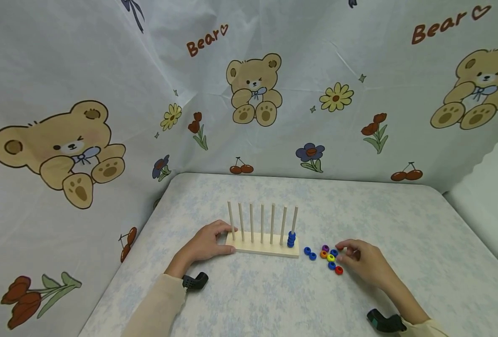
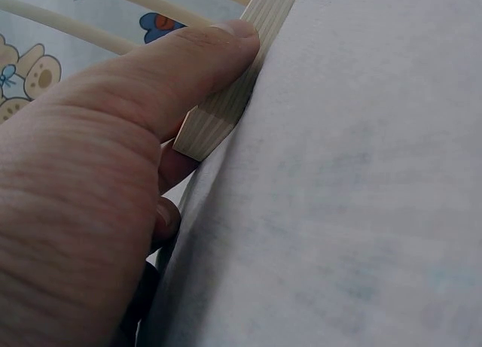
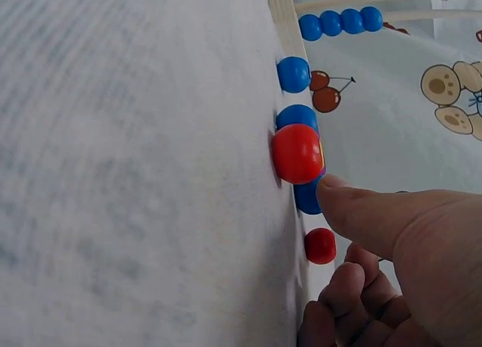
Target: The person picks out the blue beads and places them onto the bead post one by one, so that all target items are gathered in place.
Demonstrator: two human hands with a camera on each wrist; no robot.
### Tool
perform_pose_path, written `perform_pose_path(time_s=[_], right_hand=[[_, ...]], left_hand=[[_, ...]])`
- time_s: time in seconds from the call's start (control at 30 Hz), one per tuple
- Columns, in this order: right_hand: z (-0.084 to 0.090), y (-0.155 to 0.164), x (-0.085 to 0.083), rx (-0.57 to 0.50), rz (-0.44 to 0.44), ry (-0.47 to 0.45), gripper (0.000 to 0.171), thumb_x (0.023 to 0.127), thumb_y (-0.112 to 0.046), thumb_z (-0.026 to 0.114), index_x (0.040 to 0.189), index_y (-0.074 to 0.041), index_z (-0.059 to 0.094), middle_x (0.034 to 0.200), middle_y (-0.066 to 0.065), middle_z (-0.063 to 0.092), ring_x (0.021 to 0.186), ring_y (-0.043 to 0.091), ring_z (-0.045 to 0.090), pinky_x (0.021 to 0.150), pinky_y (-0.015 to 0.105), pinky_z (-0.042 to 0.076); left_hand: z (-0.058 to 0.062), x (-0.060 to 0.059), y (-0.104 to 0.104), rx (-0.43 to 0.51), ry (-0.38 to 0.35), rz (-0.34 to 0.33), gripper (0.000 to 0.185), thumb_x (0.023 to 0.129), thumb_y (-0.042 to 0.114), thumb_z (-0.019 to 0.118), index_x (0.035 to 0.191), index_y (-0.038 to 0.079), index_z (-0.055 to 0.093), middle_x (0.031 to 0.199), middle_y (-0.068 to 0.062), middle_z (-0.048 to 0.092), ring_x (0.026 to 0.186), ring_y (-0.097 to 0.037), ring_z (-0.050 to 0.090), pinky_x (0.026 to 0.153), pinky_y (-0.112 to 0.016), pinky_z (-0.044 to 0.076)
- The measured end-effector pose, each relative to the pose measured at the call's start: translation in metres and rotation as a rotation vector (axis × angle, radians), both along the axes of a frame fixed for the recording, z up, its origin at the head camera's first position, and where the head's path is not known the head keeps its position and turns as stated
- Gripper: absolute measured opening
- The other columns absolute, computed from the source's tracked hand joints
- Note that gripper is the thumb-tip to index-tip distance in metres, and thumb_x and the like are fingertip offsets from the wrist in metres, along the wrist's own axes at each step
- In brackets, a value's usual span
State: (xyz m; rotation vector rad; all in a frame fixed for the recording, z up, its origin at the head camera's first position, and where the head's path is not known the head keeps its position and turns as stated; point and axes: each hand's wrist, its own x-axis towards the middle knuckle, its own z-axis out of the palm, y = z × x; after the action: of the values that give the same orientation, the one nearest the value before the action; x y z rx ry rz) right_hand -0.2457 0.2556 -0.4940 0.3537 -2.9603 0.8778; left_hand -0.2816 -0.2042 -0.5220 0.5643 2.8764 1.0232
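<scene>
The wooden peg rack (image 1: pixel 262 246) sits near the middle of the tabletop (image 1: pixel 400 220), a flat base carrying seven upright pegs in a row. Only the rightmost peg (image 1: pixel 294 220) has anything on it: a short stack of blue beads (image 1: pixel 291 239), about four as far as you can count in the right wrist view. The other six pegs are bare. So, judging from how things lie, you are early in the work: one peg is started and the rest are untouched.

Just right of the rack lies the loose cluster of beads (image 1: pixel 324 256). Two blue ones sit nearest the base; a little further right are purple, orange, yellow and another blue or two, with a red bead (image 1: pixel 338 270) at the near edge of the group. All of these lie on the cloth, not yet on a peg.

Your right hand (image 1: pixel 364 262) is at the right side of that cluster, fingers bent, with one fingertip (image 3: pixel 331 190) touching a blue bead beside the red one. Whether you have a proper pinch on it you cannot tell from these views; it looks like contact rather than a lift.

Your left hand (image 1: pixel 206 243) steadies the left end of the rack, thumb (image 2: pixel 196 61) pressed along the near edge of the base and fingers curled round the end.

Behind the tabletop hangs a bear-print curtain (image 1: pixel 105 93).
</scene>
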Motion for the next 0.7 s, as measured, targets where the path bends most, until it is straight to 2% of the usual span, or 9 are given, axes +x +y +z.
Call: perform_pose_path(time_s=[0.17, 0.37, 0.57, 0.7], right_hand=[[0.0002, 0.0005, 0.0011, 0.002, 0.000, -0.005, 0.023, 0.082, -0.026, 0.073, 0.104, -0.020, 0.068, 0.077, -0.004, 0.054, 0.064, 0.007, 0.046, 0.056, 0.022, 0.036], [-0.0003, -0.0005, 0.0008, -0.001, -0.009, -0.015, 0.022, 0.082, -0.026, 0.074, 0.103, -0.020, 0.069, 0.077, -0.004, 0.054, 0.065, 0.008, 0.046, 0.057, 0.022, 0.037], [-0.0021, -0.0018, 0.0012, 0.019, -0.001, -0.019, 0.021, 0.081, -0.024, 0.075, 0.101, -0.021, 0.069, 0.078, -0.004, 0.054, 0.066, 0.008, 0.045, 0.057, 0.022, 0.037], [-0.0011, -0.0030, 0.0000, 0.022, 0.003, -0.006, 0.021, 0.080, -0.023, 0.075, 0.100, -0.021, 0.069, 0.078, -0.004, 0.054, 0.066, 0.008, 0.045, 0.057, 0.021, 0.037]], left_hand=[[0.0008, 0.0007, 0.0005, -0.003, 0.006, -0.003, 0.056, 0.066, 0.072, 0.067, 0.114, 0.045, 0.058, 0.114, 0.026, 0.052, 0.096, -0.006, 0.049, 0.081, -0.031, 0.040], [0.0017, 0.0023, 0.0009, -0.007, 0.006, 0.000, 0.057, 0.066, 0.073, 0.066, 0.115, 0.044, 0.058, 0.114, 0.024, 0.052, 0.091, -0.009, 0.047, 0.075, -0.031, 0.038], [0.0018, 0.0047, 0.0014, 0.008, -0.006, -0.014, 0.057, 0.066, 0.071, 0.067, 0.115, 0.043, 0.058, 0.115, 0.024, 0.053, 0.104, -0.004, 0.050, 0.086, -0.033, 0.042], [0.0027, 0.0038, 0.0010, 0.003, -0.003, -0.010, 0.057, 0.066, 0.072, 0.067, 0.114, 0.044, 0.057, 0.114, 0.026, 0.052, 0.102, -0.003, 0.050, 0.086, -0.032, 0.041]])
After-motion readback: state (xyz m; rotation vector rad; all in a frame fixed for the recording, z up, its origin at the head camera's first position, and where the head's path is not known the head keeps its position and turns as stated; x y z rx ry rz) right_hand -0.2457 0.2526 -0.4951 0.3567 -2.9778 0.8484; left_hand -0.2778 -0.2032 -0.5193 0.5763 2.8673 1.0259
